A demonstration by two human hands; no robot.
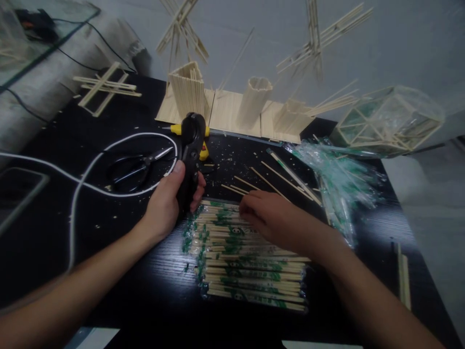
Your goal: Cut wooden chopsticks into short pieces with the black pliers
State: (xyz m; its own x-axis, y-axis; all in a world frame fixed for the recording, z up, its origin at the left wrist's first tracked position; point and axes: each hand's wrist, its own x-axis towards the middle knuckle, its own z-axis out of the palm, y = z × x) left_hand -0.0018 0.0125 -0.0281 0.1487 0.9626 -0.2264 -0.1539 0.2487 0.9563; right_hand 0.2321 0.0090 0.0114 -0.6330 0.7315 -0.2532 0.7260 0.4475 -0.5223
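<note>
My left hand [165, 206] is wrapped round a black hand cutter [192, 155] with a curved jaw, held upright above the dark table. Just to its right, my right hand [263, 213] rests over a row of wrapped chopsticks [254, 271] in clear plastic with green print. Its fingers are curled together at the far end of the row, and whatever they hold is hidden. Beyond the right hand lie several loose thin sticks [271, 183]. A pair of black-handled pliers [140, 169] lies left of the cutter, partly inside a loop of white cable [136, 134].
Along the back stand a triangular stick holder [187, 92], a round one [254, 102] and a lower one [292, 118] on wooden boards. Torn plastic wrappers [337, 169] and a stick-framed lantern shape [392, 121] are at right. Crossed sticks [107, 89] lie back left. Yellow-handled tool [204, 151] sits behind the cutter.
</note>
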